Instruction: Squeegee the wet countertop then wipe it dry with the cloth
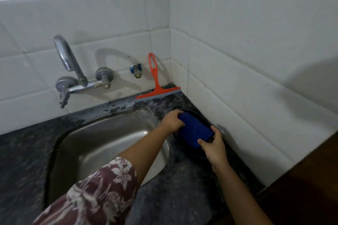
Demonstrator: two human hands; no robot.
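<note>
A folded blue cloth (194,129) lies in a dark shallow dish (192,153) on the dark speckled countertop (175,188), right of the sink. My left hand (172,120) grips the cloth's far end. My right hand (214,147) grips its near end. An orange squeegee (156,86) with a grey blade leans upright against the tiled back wall in the corner, untouched, its blade resting on the counter.
A steel sink (102,144) is set into the counter at the left. A chrome wall tap (73,73) juts out above it, with a small valve (136,70) beside it. White tiled walls (256,60) close the back and right sides.
</note>
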